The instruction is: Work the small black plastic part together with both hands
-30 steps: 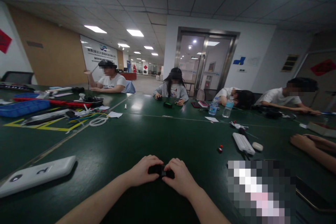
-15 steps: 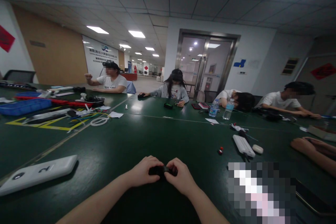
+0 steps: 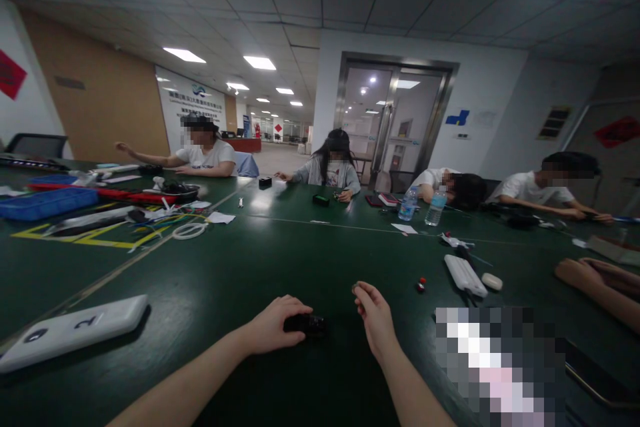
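Observation:
My left hand (image 3: pixel 279 325) is wrapped round the left end of a small black box (image 3: pixel 315 325), which rests on the dark green table (image 3: pixel 240 267). To the right of the box, my right hand (image 3: pixel 375 320) is raised a little, apart from it. Its thumb and index finger pinch a tiny dark object (image 3: pixel 356 287), too small to name.
A white device marked 2 (image 3: pixel 75 330) lies at the left. On the right are a small red item (image 3: pixel 421 284), a white power bank (image 3: pixel 465 275) with a cable, a white case (image 3: pixel 492 281) and a person's arms (image 3: pixel 600 287). Two bottles (image 3: pixel 408 204) stand farther back.
My right hand has left the black box and moved right and slightly up, with a small thing in its fingertips. My left hand has stayed on the box.

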`<state>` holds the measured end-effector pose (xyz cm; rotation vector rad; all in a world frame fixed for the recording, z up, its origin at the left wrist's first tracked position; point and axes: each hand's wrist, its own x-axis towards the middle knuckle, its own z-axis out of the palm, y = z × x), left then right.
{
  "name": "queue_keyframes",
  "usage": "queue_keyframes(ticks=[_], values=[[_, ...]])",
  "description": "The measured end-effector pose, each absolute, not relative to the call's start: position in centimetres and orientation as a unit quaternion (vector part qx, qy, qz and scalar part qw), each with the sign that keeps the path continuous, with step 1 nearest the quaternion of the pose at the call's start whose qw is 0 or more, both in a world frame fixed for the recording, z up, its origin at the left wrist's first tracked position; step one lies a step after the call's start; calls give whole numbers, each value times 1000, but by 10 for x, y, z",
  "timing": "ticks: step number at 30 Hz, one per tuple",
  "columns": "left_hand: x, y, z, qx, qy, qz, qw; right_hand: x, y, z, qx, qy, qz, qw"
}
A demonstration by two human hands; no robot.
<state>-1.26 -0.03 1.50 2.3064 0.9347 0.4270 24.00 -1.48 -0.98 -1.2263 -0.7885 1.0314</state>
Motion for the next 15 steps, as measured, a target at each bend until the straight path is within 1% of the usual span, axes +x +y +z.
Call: queue_keyframes(ticks=[6, 15], values=[[-13, 1, 11, 870, 352, 166, 303, 243, -15, -10, -547, -346, 452, 614], [-13, 1, 13, 873, 350, 162, 298, 242, -14, -11, -550, -333, 439, 627]])
